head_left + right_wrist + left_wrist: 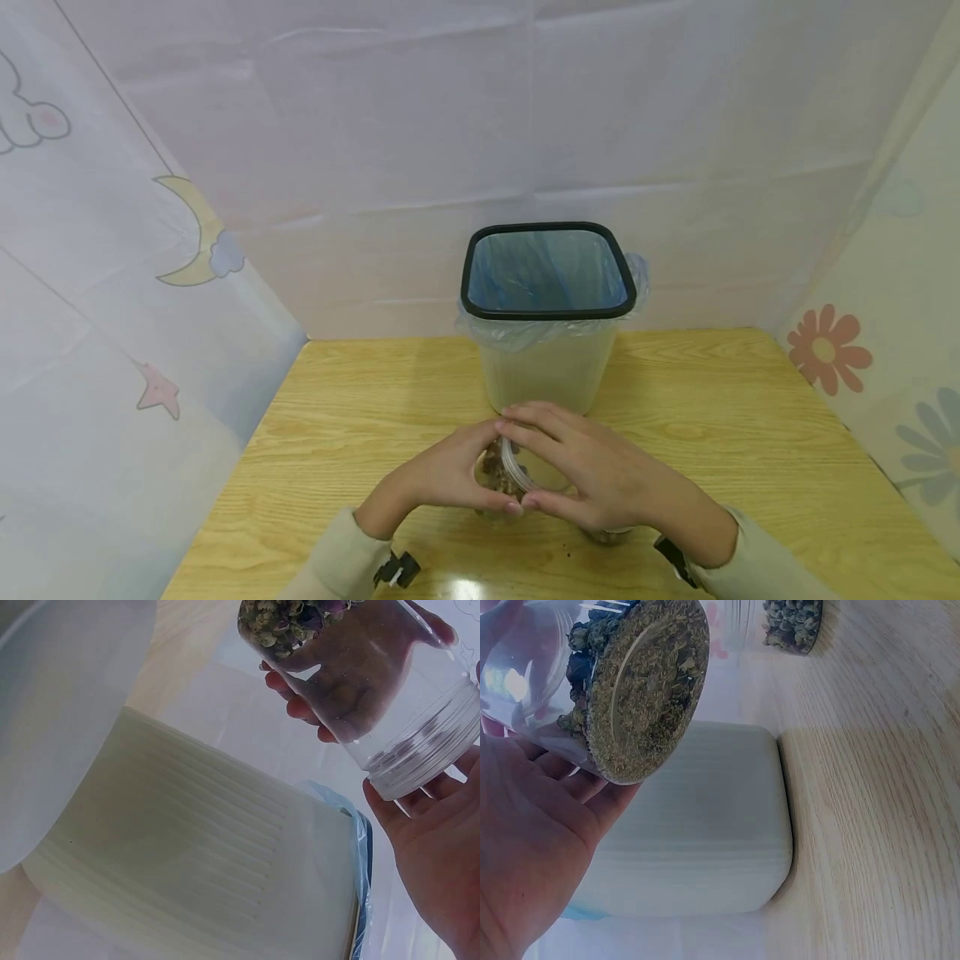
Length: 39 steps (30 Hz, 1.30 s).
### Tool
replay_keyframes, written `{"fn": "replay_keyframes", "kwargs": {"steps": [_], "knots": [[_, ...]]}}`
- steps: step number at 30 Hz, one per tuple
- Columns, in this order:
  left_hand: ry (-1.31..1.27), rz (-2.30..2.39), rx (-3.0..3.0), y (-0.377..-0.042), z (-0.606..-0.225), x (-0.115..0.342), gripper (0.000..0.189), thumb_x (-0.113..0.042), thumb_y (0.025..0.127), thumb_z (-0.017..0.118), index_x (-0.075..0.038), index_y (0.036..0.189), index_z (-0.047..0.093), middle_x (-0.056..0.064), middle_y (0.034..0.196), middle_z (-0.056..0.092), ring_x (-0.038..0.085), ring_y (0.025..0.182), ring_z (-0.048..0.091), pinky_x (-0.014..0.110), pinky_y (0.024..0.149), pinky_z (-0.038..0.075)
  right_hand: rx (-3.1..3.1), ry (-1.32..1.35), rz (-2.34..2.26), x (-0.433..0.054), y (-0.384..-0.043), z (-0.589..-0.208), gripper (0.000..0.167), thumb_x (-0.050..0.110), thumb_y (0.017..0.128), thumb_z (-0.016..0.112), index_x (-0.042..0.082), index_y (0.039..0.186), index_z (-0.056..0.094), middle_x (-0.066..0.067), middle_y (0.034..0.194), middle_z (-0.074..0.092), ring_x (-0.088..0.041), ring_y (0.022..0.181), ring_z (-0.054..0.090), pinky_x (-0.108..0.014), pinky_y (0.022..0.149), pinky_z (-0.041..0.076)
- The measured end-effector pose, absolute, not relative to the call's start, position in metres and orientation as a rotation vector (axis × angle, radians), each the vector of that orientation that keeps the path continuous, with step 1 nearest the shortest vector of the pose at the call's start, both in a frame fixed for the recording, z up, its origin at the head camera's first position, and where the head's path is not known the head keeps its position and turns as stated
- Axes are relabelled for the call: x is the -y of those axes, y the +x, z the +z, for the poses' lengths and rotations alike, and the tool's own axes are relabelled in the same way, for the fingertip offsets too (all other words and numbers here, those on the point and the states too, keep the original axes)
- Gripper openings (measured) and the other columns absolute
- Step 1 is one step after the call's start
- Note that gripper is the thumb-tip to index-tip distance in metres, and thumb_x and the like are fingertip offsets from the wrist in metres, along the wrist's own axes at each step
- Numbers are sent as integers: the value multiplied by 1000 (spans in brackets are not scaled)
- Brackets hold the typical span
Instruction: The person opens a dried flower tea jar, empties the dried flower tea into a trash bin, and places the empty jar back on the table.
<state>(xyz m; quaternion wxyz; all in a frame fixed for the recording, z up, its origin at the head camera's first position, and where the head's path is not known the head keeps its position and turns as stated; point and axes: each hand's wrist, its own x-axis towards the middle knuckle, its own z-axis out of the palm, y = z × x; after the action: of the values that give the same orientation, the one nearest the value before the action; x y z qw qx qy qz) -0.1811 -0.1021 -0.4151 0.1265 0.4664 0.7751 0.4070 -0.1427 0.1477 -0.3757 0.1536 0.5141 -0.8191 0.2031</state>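
Both hands hold one clear jar (495, 475), raised and tilted in front of the bin. Dried flower buds and fine crumbs (649, 690) lie inside at its base. My left hand (450, 473) curls round the jar's body, its fingers showing through the clear wall in the right wrist view. The right hand (600, 467) grips the ridged top end (427, 742), thumb and fingers spread round it. In the head view the two hands' fingertips meet around the jar. A second clear jar (791, 626) with dried buds stands on the table, mostly hidden under my right hand in the head view.
A whitish bin (547, 367) with a black rim and a bluish plastic liner stands at the back of the wooden table (360, 417). Printed cloth walls (390, 167) enclose the back and sides. A large pale rounded thing (60, 727) fills the right wrist view's upper left.
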Motion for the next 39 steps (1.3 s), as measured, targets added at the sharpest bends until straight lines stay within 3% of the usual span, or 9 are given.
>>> {"fn": "replay_keyframes", "kwargs": {"steps": [6,13,20,30,39], "knots": [[1280,1171,-2374,-180,-414,101,85,-44,86,79,-29,155,33,-6,143,53,10,124,56,32,103,49,2337,1401,555,-147,-143,-376,77,49,95,67,10,156,39,-5,157,40,-24,141,43,-44,110,44],[1185,1243,-2511,-181,-418,97,86,-50,82,82,-26,153,39,-4,137,55,10,119,56,33,99,51,2342,1253,500,-143,-146,-377,71,55,99,57,8,151,45,-10,153,45,-28,140,45,-46,113,42],[1040,1219,-2646,-177,-420,94,90,-60,77,82,-19,148,44,-3,135,55,11,116,55,33,95,52,2408,1141,507,-143,-147,-377,70,55,98,60,8,149,47,-13,151,46,-28,135,49,-46,107,47],[984,1151,-2789,-173,-420,89,94,-58,76,83,-17,150,43,-2,139,54,13,123,52,39,97,52,2437,1056,511,-140,-146,-380,72,60,98,54,11,150,47,-14,150,47,-31,132,52,-48,100,52],[1019,1177,-2754,-173,-422,89,90,-56,77,84,-20,149,42,-5,135,53,11,114,53,30,88,53,2479,1034,484,-140,-145,-379,69,58,99,56,13,151,46,-13,149,49,-30,131,53,-48,100,53]]}}
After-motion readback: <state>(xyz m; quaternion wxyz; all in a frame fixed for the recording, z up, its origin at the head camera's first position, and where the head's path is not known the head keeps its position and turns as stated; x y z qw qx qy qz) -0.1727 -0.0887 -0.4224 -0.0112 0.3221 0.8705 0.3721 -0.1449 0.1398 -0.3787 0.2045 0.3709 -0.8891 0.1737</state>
